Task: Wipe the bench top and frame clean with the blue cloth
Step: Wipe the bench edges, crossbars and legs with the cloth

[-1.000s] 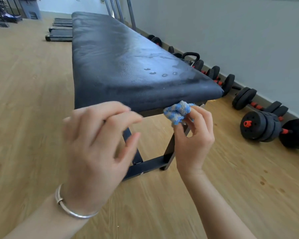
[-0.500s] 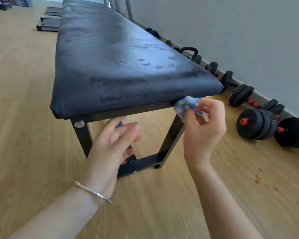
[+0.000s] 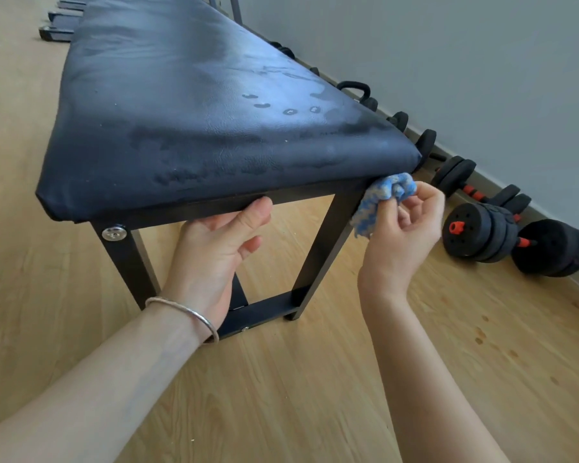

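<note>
Blue cloth (image 3: 386,199) between right fingers (image 3: 386,217)

Bench top (image 3: 198,111), black padded, runs away from both hands. Wet streaks + a few drops on it, above & btwn the hands. Black frame (image 3: 325,248) under it: front rail touches left hand (image 3: 214,248) thumb, one leg left of that hand w/ silver bolt (image 3: 113,232), other leg btwn the hands. Wood floor (image 3: 315,379) carries the bench. Dumbbells (image 3: 482,228) lie on it right of right hand (image 3: 405,235), by the wall.
</note>
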